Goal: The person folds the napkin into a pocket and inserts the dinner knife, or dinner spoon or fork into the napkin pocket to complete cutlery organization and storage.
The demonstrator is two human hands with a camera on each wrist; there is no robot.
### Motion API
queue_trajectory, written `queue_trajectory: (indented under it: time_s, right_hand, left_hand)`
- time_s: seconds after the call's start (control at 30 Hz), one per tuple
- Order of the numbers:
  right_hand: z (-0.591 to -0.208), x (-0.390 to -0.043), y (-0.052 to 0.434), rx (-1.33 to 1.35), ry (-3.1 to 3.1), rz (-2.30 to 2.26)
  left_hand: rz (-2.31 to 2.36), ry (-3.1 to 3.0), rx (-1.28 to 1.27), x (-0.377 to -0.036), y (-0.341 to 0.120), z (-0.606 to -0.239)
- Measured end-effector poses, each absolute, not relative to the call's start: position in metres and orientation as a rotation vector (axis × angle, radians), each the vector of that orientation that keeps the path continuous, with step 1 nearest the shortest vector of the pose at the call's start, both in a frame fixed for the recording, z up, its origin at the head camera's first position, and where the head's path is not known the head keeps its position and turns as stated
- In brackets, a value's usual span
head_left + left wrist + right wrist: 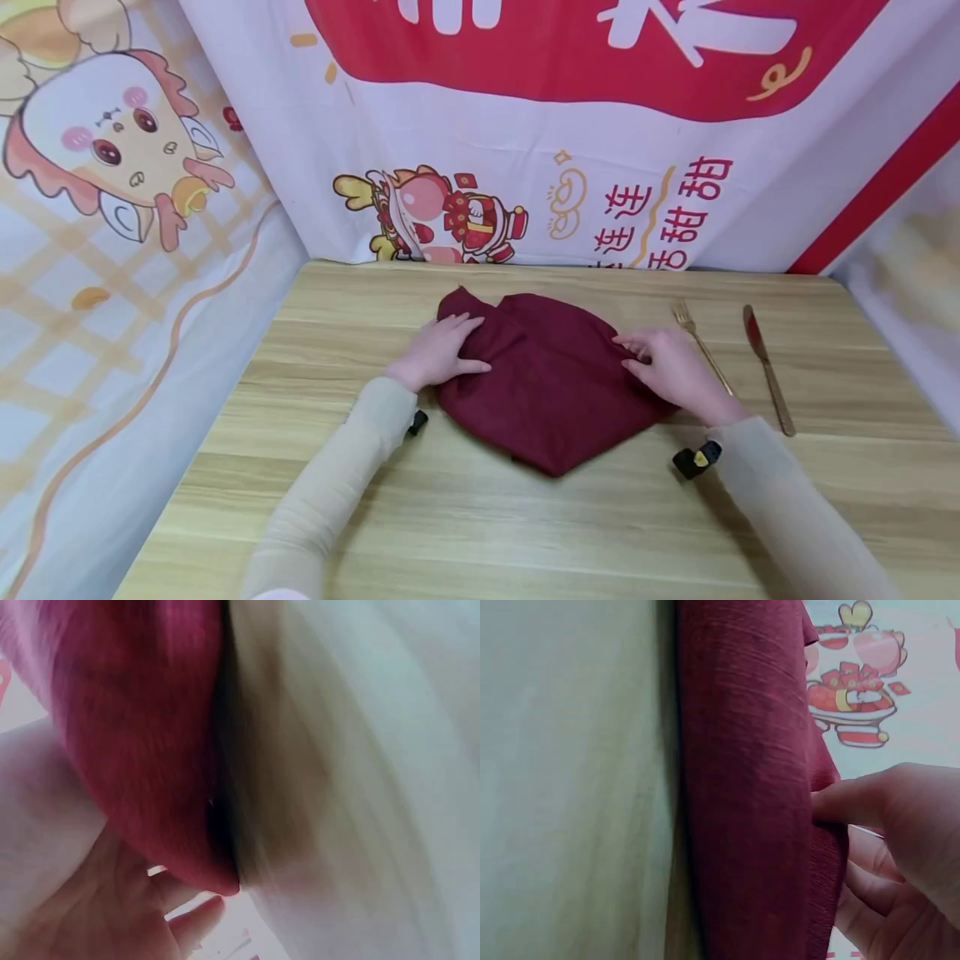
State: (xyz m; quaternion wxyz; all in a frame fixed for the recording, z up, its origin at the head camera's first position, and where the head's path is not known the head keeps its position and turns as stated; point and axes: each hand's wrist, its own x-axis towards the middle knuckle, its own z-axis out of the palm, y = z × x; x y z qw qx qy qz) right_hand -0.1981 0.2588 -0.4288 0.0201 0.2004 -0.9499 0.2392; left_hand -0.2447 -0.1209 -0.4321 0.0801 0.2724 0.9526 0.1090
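Observation:
A dark red cloth napkin (555, 383) lies loosely folded on the table, one corner pointing toward the person. My left hand (442, 350) rests on its left side, fingers extended over a fold and thumb apart from them. Close up in the left wrist view, the napkin (142, 750) bulges past that hand and covers part of it. At the right edge, my right hand (667, 362) pinches the fabric. Thumb and fingers of the right hand (900, 847) show at the fold of the napkin (742, 780) in the right wrist view.
A gold fork (701, 346) lies right of the napkin, partly behind the right hand. Farther right is a gold knife (768, 371). The wooden table (480, 533) meets a printed white cloth backdrop (450, 125) at the back. Another printed cloth (112, 333) hangs at the left.

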Motion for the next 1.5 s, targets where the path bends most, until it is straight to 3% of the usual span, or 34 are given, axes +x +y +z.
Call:
queue_trajectory:
  time_s: [0.3, 0.5, 0.67, 1.03, 1.27, 1.5]
  right_hand:
    - [-0.413, -0.165, 0.26, 0.754, -3.045, 0.725]
    - [-0.404, -0.152, 0.253, 0.989, -3.104, 0.797]
    - [-0.397, -0.172, 0.253, 0.863, -2.985, 0.976]
    - [-0.422, -0.236, 0.233, 0.752, -3.07, 0.785]
    - [-0.426, -0.249, 0.227, 0.722, -3.099, 0.771]
    - [-0.399, -0.257, 0.268, 0.547, -2.929, 0.759]
  left_hand:
    - [0.272, 2.848, 0.609, -0.242, -0.153, -0.428]
    - [0.318, 2.879, 0.491, -0.24, -0.174, -0.423]
    - [0.341, 2.91, 0.471, -0.241, -0.183, -0.419]
    - [0.23, 2.799, 0.599, -0.238, -0.174, -0.423]
    - [0.235, 2.812, 0.55, -0.237, -0.174, -0.426]
    - [0.187, 2.826, 0.485, -0.233, -0.178, -0.425]
